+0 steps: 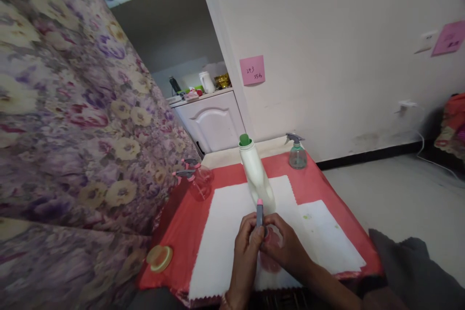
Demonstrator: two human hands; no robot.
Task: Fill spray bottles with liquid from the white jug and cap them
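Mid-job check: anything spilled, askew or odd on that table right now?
Two things. Small green spots stain the right half of the white sheet, like drips. A round yellow-green lid lies loose near the front left corner of the red table. The left hand and right hand hold the pink spray bottle upright.

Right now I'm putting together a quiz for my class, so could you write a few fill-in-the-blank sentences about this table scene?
1. The left hand and right hand together grip a spray bottle whose nozzle tip is ____.
2. The tall white bottle standing just behind the hands has a ____ cap.
3. The white cloth under the hands lies on a ____ table cover.

Missing words: pink; green; red.
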